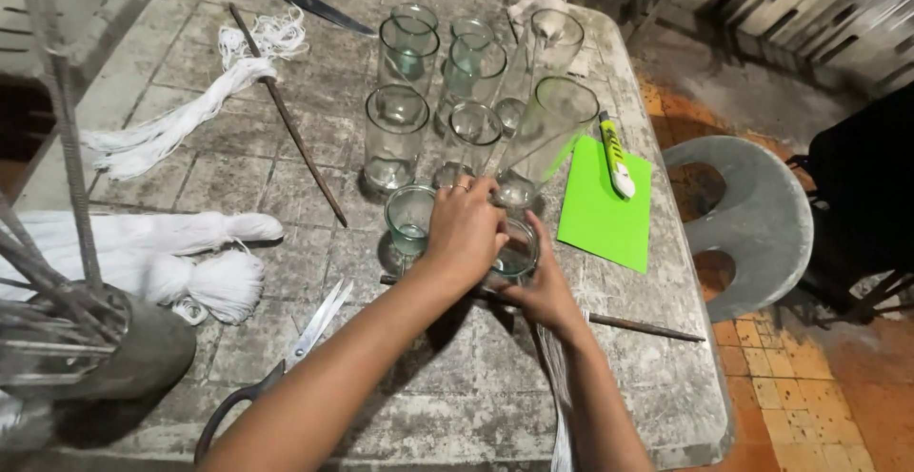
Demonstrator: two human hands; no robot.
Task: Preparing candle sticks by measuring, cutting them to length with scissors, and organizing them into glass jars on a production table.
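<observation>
Around both hands [495,253], crowded glasses [447,91], scissors [286,362].

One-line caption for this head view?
Both hands, left hand and right hand, hold a short glass jar among glasses.

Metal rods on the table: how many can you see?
2. One long rod lies diagonally beside the white string bundle; another rod lies near the front, partly hidden under both hands. More may be hidden.

left hand [465,229] over short glass [515,255] | right hand [545,286] cups it | scissors [286,362] near
</observation>
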